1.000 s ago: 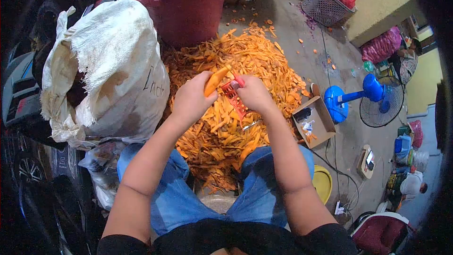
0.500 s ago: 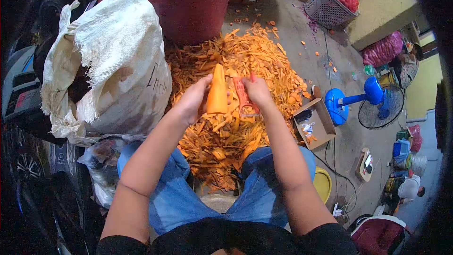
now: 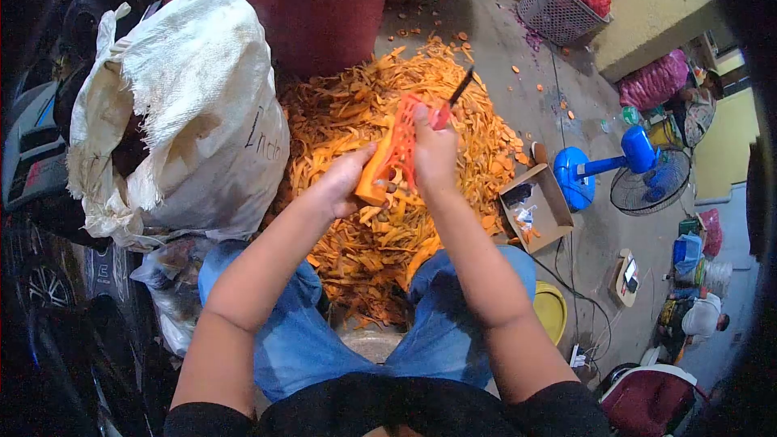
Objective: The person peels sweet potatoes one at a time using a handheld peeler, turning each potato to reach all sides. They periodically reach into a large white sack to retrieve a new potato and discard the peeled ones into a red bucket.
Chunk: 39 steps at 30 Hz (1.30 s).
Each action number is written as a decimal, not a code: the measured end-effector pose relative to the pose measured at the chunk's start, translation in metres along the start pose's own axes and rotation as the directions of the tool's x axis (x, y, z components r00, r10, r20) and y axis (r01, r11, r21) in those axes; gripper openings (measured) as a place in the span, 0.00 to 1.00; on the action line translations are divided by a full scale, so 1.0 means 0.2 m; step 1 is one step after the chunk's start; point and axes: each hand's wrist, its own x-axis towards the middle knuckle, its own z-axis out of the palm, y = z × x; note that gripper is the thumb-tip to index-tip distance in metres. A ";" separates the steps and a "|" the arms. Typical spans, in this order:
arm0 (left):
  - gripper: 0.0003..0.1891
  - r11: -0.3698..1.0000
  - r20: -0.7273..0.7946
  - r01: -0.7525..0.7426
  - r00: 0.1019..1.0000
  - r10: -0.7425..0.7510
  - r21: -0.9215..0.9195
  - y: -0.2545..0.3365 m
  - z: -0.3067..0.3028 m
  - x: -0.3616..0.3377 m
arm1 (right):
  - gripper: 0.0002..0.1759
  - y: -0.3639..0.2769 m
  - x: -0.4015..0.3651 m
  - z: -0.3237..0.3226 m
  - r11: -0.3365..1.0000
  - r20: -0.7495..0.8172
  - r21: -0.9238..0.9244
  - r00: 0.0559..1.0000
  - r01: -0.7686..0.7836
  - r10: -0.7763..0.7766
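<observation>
My left hand (image 3: 344, 180) is closed round the lower part of a peeled carrot (image 3: 372, 188), its cut end toward me. In my right hand (image 3: 435, 154) is a red peeler (image 3: 402, 142) with holes in its body, laid along the carrot's right side and partly covering it. A second red piece with a thin dark blade-like end (image 3: 462, 86) sticks up from the same hand, pointing away to the right. Below both hands spreads a big heap of orange peelings (image 3: 340, 235), between my knees.
A white woven sack (image 3: 194, 105) stands at left, behind it a large red tub (image 3: 307, 16). To the right are an open cardboard box (image 3: 550, 214), a blue fan (image 3: 607, 163) and a yellow lid (image 3: 550, 313). A person (image 3: 702, 320) is at far right.
The right hand has moved left and turned, bringing the peeler from beside the carrot onto it. The carrot now tilts to the right, and the dark end has come into view.
</observation>
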 end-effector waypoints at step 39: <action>0.19 0.993 -0.122 -0.112 0.987 0.108 -0.023 -0.03 0.04 -0.01 | 0.13 -0.06 -0.08 0.04 0.992 0.073 0.006 0.989 0.126 -0.126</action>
